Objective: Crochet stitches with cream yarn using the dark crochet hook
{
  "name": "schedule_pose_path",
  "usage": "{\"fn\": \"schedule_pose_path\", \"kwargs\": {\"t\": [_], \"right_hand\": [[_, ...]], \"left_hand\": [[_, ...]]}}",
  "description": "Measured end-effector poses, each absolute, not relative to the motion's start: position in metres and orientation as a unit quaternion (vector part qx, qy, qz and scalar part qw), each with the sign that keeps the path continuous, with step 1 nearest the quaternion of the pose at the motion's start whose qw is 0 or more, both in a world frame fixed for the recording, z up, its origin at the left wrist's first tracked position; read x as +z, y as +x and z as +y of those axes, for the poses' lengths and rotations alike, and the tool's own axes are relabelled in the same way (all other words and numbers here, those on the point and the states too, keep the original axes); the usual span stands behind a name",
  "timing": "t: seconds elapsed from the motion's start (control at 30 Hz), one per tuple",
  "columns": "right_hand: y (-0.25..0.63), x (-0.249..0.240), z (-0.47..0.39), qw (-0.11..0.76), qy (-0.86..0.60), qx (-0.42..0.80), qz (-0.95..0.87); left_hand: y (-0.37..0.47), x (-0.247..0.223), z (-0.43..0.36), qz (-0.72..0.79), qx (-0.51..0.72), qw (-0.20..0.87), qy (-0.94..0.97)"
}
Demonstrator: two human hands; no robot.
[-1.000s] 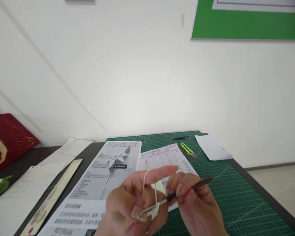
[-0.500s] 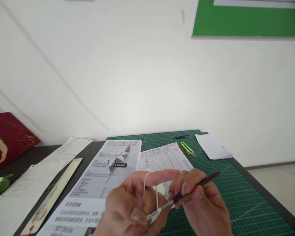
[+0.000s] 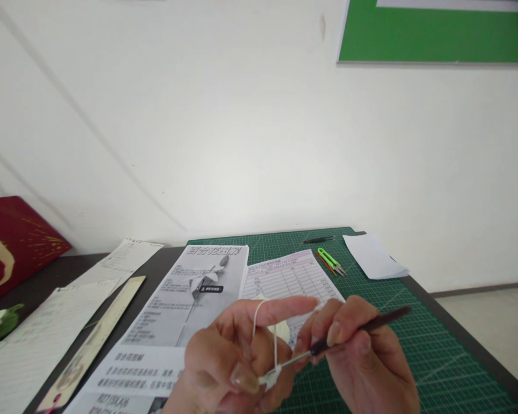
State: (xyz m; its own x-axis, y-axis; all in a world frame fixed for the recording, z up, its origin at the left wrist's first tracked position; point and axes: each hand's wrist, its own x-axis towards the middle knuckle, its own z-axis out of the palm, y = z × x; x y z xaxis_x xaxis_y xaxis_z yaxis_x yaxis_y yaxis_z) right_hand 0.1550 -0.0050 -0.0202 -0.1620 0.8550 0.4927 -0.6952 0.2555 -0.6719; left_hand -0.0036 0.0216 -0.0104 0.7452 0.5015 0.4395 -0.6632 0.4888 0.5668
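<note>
In the head view, a looping step seems to be in hand above the green mat [image 3: 418, 339]: the left hand [image 3: 237, 359] is pinching one white piece [image 3: 271, 378], forefinger stretching one yarn strand [image 3: 275, 345], while the right hand [image 3: 362, 351] is gripping one hook [image 3: 322, 345], fingers curled close. The next move is probably calling for steady yarn tension. One pair of snips [image 3: 329, 260] and one pair of tweezers [image 3: 319, 239] are lying beyond.
</note>
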Motion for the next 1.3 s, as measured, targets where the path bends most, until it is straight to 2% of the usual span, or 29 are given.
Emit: {"fn": "schedule_pose_path", "kwargs": {"t": [0.53, 0.73, 1.3], "right_hand": [[0.1564, -0.0156, -0.0075, 0.659, -0.122, 0.553, -0.495], [0.1554, -0.0168, -0.0085, 0.653, -0.112, 0.577, -0.477], [0.16, -0.0114, -0.0141, 0.663, -0.14, 0.487, -0.551]], "left_hand": [[-0.0049, -0.0085, 0.0214, -0.096, 0.352, 0.856, 0.366], [-0.0047, -0.0097, 0.0209, -0.116, 0.354, 0.851, 0.37], [-0.0052, -0.0122, 0.0209, -0.088, 0.358, 0.859, 0.354]]}}
